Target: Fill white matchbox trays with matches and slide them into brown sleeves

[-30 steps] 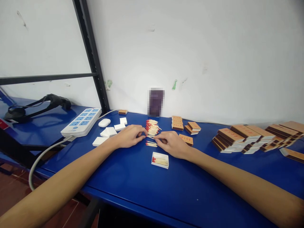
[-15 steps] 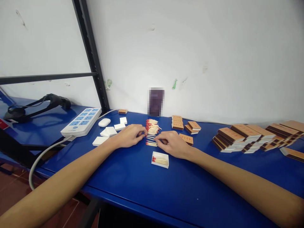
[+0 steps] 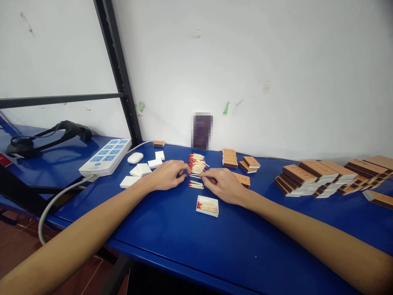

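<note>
A heap of red-headed matches lies on the blue table, its heads mostly to the left. My left hand rests at the heads' side, fingers curled against the near end of the heap. On the opposite side my right hand has thumb and forefinger closed at the plain ends of a few matches, which span the space between both hands. Just nearer to me, a short row of loose matches lies side by side. An open white matchbox tray holds several matches in front of them.
White empty trays and a white rounded case lie left, beside a power strip. Matchboxes stand behind my right hand; a large stack of matchboxes is far right. A black headset lies far left.
My right fingertips have shifted slightly away from me, toward the heap. A gap now shows between the near row of matches and those at my fingers. My left hand stays almost still.
</note>
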Motion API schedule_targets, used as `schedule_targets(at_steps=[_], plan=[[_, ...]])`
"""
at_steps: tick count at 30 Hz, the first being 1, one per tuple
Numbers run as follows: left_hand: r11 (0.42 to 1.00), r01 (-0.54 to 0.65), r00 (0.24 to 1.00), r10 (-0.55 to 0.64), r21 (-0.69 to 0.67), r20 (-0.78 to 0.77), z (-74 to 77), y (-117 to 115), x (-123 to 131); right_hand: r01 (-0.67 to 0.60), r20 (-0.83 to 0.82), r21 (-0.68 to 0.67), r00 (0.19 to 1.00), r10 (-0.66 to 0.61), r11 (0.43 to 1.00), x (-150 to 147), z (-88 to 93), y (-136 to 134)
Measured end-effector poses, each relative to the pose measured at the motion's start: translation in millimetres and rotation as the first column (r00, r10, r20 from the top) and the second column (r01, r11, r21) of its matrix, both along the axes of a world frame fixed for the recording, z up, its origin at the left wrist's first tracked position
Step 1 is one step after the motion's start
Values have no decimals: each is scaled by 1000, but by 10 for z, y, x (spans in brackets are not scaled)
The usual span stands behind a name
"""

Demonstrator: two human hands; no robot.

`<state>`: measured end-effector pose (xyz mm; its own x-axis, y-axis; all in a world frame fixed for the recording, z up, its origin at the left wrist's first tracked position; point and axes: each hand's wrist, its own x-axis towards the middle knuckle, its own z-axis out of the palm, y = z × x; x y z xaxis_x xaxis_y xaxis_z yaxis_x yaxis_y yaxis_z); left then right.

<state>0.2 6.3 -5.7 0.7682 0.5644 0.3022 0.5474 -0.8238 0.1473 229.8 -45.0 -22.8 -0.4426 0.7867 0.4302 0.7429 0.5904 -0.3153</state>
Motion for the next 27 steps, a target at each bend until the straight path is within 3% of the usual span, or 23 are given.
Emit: schedule_targets(at_steps=[13, 22, 27], plan=[[1000, 4, 999, -4, -13, -38, 12, 2, -2, 64, 100, -37, 993, -60, 997, -25, 25, -19], [995, 68, 997, -67, -70, 25, -9, 3, 8, -67, -12, -21, 998, 67, 998, -2, 14, -13], [999, -30, 999, 31, -36, 38, -16, 17, 3, -2, -3, -21, 1000, 1, 1000, -1, -5, -2]])
